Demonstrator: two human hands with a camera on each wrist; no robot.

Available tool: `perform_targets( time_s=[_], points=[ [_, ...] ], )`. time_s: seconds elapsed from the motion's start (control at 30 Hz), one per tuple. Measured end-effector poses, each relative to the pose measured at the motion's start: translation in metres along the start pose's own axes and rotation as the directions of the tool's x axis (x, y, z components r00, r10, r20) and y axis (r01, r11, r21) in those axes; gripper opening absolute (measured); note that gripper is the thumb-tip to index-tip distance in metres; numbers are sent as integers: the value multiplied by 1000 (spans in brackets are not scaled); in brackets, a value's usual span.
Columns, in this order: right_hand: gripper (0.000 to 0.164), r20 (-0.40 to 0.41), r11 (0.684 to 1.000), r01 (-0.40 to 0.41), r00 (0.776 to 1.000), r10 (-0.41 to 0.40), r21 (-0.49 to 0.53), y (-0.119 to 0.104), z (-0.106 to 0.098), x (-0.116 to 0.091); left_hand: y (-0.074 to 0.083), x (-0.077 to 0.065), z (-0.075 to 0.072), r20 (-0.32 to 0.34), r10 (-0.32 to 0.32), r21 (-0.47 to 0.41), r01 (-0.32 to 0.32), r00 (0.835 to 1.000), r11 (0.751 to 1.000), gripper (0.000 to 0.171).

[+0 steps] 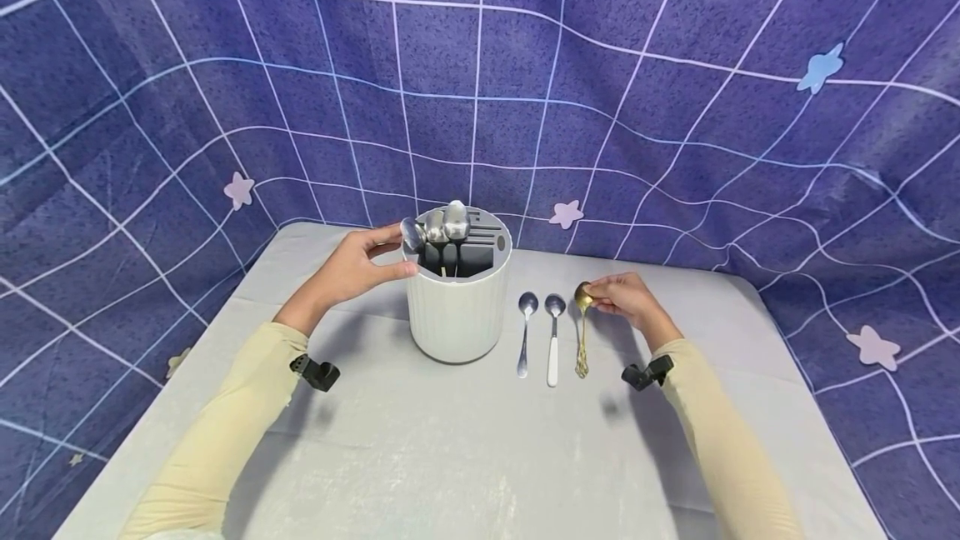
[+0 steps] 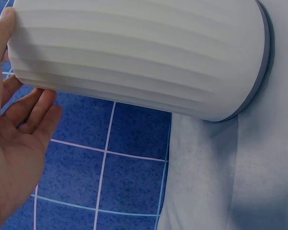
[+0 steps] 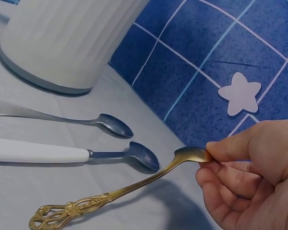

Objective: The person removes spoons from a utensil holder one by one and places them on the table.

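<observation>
My right hand (image 1: 624,297) pinches a gold spoon (image 1: 582,332) by the bowl tip between thumb and fingers. In the right wrist view the gold spoon (image 3: 149,182) slants down to its openwork handle end. Left of it lie a white-handled spoon (image 1: 553,340) and a plain silver spoon (image 1: 525,336), bowls pointing away. My left hand (image 1: 360,267) rests against the left rim of a white ribbed utensil holder (image 1: 457,319), thumb at the front, fingers farther back and loosely bent. Several silver spoons (image 1: 456,222) stand bowl-up in the holder's left compartments.
The holder's grey insert has narrow slots (image 1: 487,237) and a wider compartment (image 1: 476,261). A pale cloth (image 1: 450,440) covers the table. Behind it hangs a blue gridded curtain (image 1: 480,132) with stars. Each wrist wears a black camera.
</observation>
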State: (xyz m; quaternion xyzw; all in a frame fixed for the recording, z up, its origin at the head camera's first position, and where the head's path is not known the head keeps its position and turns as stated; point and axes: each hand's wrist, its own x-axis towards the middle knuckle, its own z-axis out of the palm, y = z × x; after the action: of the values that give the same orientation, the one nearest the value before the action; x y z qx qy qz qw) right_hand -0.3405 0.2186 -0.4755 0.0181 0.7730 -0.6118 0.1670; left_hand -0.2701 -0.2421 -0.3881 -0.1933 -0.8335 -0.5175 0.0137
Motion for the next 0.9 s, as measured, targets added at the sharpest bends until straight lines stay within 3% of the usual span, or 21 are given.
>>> perform_targets(
  time_s=[0.9],
  points=[
    [35, 11, 987, -57, 998, 56, 148, 25, 5, 6, 0, 0, 1, 2, -3, -9, 3, 1000, 1000, 69]
  ],
)
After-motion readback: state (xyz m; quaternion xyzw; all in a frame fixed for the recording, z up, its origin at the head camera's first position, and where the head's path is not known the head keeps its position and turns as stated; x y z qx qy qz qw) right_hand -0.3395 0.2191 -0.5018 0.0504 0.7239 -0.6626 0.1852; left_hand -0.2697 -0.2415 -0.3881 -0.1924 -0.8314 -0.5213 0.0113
